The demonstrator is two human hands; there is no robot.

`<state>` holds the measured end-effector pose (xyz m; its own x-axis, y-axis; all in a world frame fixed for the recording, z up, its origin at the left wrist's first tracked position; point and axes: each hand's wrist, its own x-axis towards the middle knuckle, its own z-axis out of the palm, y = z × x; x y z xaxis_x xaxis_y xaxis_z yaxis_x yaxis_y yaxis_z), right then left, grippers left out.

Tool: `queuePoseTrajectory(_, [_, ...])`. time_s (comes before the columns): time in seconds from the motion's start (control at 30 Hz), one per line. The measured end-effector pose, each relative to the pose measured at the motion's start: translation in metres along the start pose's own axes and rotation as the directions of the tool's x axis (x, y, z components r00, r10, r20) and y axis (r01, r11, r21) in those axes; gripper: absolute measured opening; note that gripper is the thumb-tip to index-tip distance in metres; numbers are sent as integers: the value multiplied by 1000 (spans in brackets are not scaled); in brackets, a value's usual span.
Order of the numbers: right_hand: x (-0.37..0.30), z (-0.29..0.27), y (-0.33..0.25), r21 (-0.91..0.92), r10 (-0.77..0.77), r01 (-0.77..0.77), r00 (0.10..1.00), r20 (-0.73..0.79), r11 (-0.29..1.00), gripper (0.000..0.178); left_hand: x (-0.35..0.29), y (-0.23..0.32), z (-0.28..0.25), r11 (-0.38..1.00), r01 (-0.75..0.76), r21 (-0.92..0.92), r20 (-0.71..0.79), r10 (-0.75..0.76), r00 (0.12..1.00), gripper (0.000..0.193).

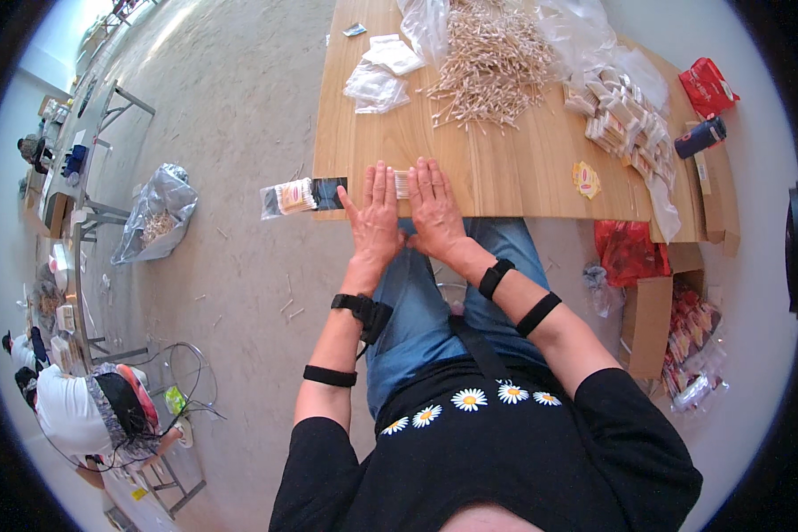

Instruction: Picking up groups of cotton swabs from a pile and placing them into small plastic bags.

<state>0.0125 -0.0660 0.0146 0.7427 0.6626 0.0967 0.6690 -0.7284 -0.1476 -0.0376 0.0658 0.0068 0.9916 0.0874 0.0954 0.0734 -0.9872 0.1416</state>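
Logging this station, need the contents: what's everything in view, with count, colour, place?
Table: one, light wood, centre
Loose swabs: too many to count, pale, far side of table
Small swab row: one, pale, between hands
Filled packet: one, clear and white, near left corner
Clear bags: several, far left of table
Packet pile: many, whitish, table's right
Label: at least one, yellow, right of hands
Cylinder: one, dark blue, far right
Floor bag: one, clear, left
Open carton: one, brown, lower right
Co-worker: one clearly visible, white top, lower left
Armbands: four, black, two per forearm
Left hand: one, bare, left of row
Right hand: one, bare, right of row
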Motion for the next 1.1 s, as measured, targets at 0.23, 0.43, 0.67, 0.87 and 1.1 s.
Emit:
queuePoseTrajectory(0.23, [2, 5, 3, 27, -12, 13, 999, -48, 1000, 117, 5, 4, 1, 1000, 23, 8, -19, -23, 1000, 109])
queuePoseTrajectory(0.43, [4, 7, 0, 5, -13, 14, 998, -68, 1000, 116, 2, 3, -3, 999, 41, -4, -5, -41, 999, 108])
queuePoseTrajectory(0.67, [2, 4, 4, -44, 0, -1, 1000, -24, 999, 117, -30, -3, -7, 953, 106, -284, -104, -140, 985, 83])
queuePoseTrajectory(0.87, [3, 11, 4, -13, -18, 17, 995, -100, 1000, 116, -29, 8, -11, 947, 124, -297, -132, -169, 977, 68])
queuePoseTrajectory(1.1, [2, 7, 3, -14, -4, 3, 998, -69, 1000, 100, -29, 9, -13, 956, 120, -267, -124, -158, 980, 63])
